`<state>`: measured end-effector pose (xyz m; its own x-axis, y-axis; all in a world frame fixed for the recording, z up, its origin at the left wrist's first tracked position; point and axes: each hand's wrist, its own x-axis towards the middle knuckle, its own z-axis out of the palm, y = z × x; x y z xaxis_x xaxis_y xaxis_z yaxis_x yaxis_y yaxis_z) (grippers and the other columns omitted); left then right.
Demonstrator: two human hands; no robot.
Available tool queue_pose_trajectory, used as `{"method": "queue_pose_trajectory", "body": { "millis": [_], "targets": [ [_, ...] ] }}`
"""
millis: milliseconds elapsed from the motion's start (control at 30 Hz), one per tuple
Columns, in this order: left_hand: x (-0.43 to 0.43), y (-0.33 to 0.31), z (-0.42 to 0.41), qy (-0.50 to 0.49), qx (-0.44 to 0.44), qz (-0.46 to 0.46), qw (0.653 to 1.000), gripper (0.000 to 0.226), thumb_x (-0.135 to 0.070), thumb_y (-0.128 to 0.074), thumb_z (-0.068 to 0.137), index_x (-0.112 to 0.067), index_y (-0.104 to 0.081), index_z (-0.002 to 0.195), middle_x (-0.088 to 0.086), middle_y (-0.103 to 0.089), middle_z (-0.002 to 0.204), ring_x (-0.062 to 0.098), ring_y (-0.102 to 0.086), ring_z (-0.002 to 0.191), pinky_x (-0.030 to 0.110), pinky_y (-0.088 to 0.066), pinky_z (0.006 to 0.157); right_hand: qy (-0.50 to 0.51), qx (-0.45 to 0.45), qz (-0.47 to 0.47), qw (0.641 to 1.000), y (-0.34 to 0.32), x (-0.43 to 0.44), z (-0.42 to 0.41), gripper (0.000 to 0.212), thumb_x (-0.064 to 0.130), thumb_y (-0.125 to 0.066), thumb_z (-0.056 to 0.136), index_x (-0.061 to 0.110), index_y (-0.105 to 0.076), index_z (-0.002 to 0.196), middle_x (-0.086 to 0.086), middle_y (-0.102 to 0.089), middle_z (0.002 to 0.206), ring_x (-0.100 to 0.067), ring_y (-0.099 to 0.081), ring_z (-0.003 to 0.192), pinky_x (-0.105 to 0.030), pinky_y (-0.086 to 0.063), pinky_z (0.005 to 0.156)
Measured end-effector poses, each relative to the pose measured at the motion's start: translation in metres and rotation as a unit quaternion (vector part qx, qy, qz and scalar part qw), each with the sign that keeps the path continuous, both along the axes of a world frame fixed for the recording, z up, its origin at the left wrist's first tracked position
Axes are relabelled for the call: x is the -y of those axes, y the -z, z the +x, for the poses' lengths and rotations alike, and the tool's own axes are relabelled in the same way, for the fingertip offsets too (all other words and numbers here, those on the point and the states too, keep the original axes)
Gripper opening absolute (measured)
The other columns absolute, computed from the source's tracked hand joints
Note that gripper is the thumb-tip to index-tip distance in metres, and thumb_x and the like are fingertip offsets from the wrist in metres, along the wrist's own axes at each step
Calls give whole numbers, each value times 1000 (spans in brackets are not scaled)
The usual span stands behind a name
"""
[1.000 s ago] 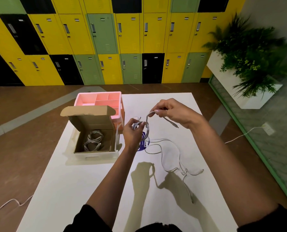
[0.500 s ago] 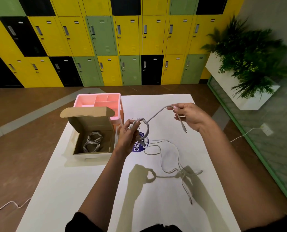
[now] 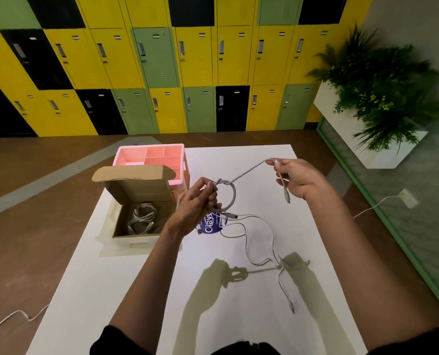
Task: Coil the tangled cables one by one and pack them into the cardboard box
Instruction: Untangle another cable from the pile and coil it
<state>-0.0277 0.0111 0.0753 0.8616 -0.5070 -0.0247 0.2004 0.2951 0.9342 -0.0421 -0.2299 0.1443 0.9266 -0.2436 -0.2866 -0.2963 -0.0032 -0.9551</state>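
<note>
My left hand (image 3: 199, 201) grips a small coil of grey cable (image 3: 231, 198) above the white table. From the coil the cable's free end runs up and right to my right hand (image 3: 299, 179), which pinches it; the plug hangs below that hand. An open cardboard box (image 3: 139, 201) stands left of my left hand, with coiled cables (image 3: 141, 218) lying inside. More tangled white cables (image 3: 269, 249) lie loose on the table below my right hand.
A pink compartment tray (image 3: 151, 156) stands behind the box. A blue round sticker or label (image 3: 211, 224) lies under the coil. The white table (image 3: 98, 278) has brown floor around it. A white planter (image 3: 361, 139) stands at the right, lockers at the back.
My right hand has moved right and away from my left hand, drawing the cable's free end out taut. The coil stays in my left hand.
</note>
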Motion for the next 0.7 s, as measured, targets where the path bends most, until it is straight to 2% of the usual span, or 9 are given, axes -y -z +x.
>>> {"method": "queue_pose_trajectory", "body": {
  "millis": [67, 167, 233, 300, 400, 467, 533, 567, 700],
  "targets": [
    [0, 0, 0, -6, 10, 48, 999, 18, -13, -36, 101, -7, -49, 91, 1, -47, 67, 9, -49, 56, 27, -53, 68, 4, -10, 8, 1000, 5, -1, 0, 25, 11, -46, 99, 15, -67, 87, 6, -56, 87, -9, -40, 74, -22, -38, 67],
    [4, -2, -2, -18, 37, 138, 990, 16, -18, -39, 102, -8, -49, 94, 0, -42, 67, 5, -47, 52, 26, -51, 63, 4, -11, 4, 1000, 8, 0, 1, 21, 11, -46, 99, 12, -67, 101, 7, -57, 91, -9, -39, 75, -23, -34, 64],
    [7, -7, -5, -9, 89, 179, 980, 15, -21, -45, 100, -9, -51, 107, -8, -47, 63, 6, -45, 52, 27, -53, 60, -1, -10, -1, 1000, 8, -1, 2, 20, 11, -46, 99, 14, -66, 101, 6, -58, 98, -8, -40, 76, -24, -33, 64],
    [10, -11, -7, 2, 159, 212, 964, 25, -20, -53, 96, -10, -54, 118, -13, -60, 68, 7, -54, 58, 31, -57, 63, -6, -7, -4, 1000, 7, -2, 4, 21, 12, -47, 99, 16, -67, 95, 4, -57, 97, -7, -42, 76, -24, -32, 63],
    [12, -14, -5, -22, 189, 212, 959, 23, -17, -63, 90, -8, -61, 111, 13, -65, 91, 20, -62, 72, 29, -58, 59, -2, -3, -13, 1000, 9, 0, 6, 22, 13, -48, 99, 15, -69, 93, 4, -55, 87, -8, -41, 73, -23, -31, 62],
    [14, -15, -4, -36, 189, 207, 959, 22, -17, -64, 90, -5, -61, 108, 11, -62, 85, 19, -59, 68, 26, -55, 54, 9, -3, -2, 1000, 12, 2, 6, 21, 13, -47, 99, 10, -68, 105, 4, -53, 83, -8, -41, 72, -22, -32, 64],
    [18, -16, -5, -45, 192, 199, 960, 20, -16, -62, 91, -2, -60, 105, 0, -57, 74, 11, -54, 61, 23, -50, 50, 19, 9, 52, 998, 17, 2, 4, 21, 12, -47, 99, 9, -66, 107, 4, -49, 81, -8, -38, 69, -20, -32, 63],
    [20, -17, -5, -51, 193, 193, 961, 19, -15, -61, 91, -1, -59, 104, 1, -53, 73, 9, -50, 58, 21, -48, 48, 23, 20, 100, 995, 20, 0, 2, 20, 12, -46, 99, 10, -66, 102, 4, -48, 81, -8, -37, 69, -19, -32, 64],
    [29, -24, -6, -67, 188, 160, 967, 7, -13, -58, 93, -6, -57, 95, -11, -47, 66, 3, -44, 55, 17, -44, 43, 70, 44, 263, 961, 37, -10, 1, 21, 13, -45, 99, 14, -64, 92, 3, -48, 80, -5, -42, 69, -14, -37, 62]
  ]
}}
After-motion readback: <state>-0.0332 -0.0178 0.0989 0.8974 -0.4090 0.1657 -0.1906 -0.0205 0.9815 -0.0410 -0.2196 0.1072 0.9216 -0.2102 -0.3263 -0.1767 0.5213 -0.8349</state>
